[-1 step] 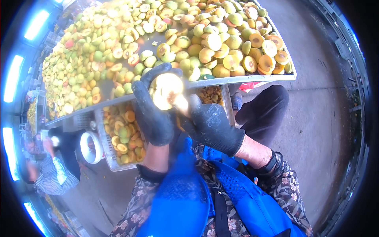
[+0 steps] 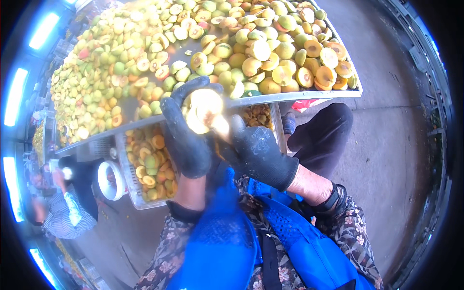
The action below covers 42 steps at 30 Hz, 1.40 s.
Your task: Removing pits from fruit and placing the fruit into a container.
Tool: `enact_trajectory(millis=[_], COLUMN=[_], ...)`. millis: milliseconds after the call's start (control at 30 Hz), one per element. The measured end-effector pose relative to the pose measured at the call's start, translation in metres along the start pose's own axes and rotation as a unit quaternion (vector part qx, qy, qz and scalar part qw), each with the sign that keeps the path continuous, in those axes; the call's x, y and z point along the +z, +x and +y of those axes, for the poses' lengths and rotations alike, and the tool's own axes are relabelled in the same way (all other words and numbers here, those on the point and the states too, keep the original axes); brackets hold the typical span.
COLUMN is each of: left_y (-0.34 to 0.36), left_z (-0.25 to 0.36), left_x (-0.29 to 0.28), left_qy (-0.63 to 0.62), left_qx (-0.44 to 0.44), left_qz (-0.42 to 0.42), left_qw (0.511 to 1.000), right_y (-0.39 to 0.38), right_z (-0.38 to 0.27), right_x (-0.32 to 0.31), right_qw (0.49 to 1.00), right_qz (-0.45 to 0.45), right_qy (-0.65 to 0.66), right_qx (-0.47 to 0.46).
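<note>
In a black glove, my left hand (image 2: 189,130) cups a halved peach-like fruit (image 2: 204,107), its pale cut face turned up and washed out by glare. My right hand (image 2: 263,154), gloved in black too, is closed just to the right of it. A thin, bright object (image 2: 221,125) sticks out by the right thumb and touches the fruit near its pit hollow; its kind is lost in the glare. Both hands are held over the near edge of a metal-rimmed table (image 2: 295,100), which is heaped with halved yellow-green fruit (image 2: 285,50).
Below the table edge stands a white crate (image 2: 140,203) of orange-yellow halves, with another partly hidden crate (image 2: 280,130) behind my right hand. A white bucket (image 2: 112,181) is at the left, near a seated person (image 2: 72,215). Another person's dark-trousered leg (image 2: 324,140) reaches out at the right.
</note>
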<state>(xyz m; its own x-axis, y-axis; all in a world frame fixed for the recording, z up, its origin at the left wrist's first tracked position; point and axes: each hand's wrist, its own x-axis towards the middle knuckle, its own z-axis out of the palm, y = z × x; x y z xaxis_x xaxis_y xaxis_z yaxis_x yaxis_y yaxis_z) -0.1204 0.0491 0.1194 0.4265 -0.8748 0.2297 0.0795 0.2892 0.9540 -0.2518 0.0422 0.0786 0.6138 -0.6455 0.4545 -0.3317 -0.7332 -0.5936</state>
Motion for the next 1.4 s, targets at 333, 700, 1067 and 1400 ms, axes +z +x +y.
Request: enact_trajectory(millis=[333, 700, 1067, 1400], left_y=[0.009, 0.016, 0.018, 0.016], left_z=[-0.005, -0.018, -0.032, -0.029], left_x=[0.001, 0.000, 0.009, 0.022], left_qy=[0.059, 0.193, 0.144, 0.334], left_qx=[0.034, 0.111, 0.071, 0.247], left_qz=[-0.001, 0.004, 0.007, -0.040], left_qw=[0.998, 0.975, 0.987, 0.909], right_y=[-0.001, 0.007, -0.003, -0.008], right_z=[0.003, 0.008, 0.018, 0.014], right_x=[0.006, 0.001, 0.000, -0.003], right_qw=[0.995, 0.971, 0.966, 0.971], right_qz=[0.084, 0.023, 0.011, 0.039], right_qy=[0.042, 0.226, 0.240, 0.215], right_qx=[-0.037, 0.073, 0.100, 0.096])
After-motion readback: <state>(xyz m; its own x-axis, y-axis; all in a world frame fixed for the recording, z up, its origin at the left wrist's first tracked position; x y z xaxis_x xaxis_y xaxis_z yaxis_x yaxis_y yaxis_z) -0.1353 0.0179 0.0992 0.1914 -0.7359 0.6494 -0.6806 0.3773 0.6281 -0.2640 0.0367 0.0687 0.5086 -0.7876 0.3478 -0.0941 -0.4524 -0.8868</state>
